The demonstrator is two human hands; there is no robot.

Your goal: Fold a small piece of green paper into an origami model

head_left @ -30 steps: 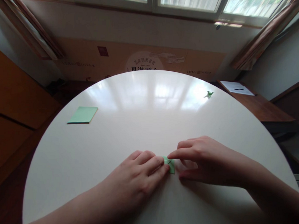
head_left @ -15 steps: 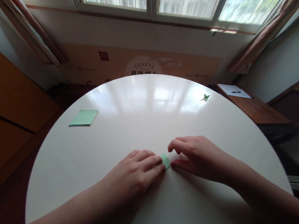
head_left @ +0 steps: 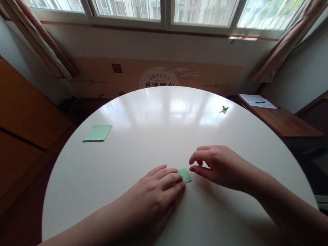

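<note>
A small folded piece of green paper lies on the white table, a crease line showing near its front corner. My left hand rests over its left part, fingers close together and holding it down; the covered part is hidden. Just right of the paper hovers my right hand, thumb and curled forefinger apart, with nothing between them. A stack of green paper squares is at the left side of the table. Toward the far right edge stands a small green folded figure.
The round white table has its far edge near a wall with a printed orange panel. To the right is a brown wooden side table bearing a white sheet and a dark pen.
My right hand has lifted off the paper's right corner and drawn slightly back. More of the folded paper shows now, including a crease. The view has tilted up a little.
</note>
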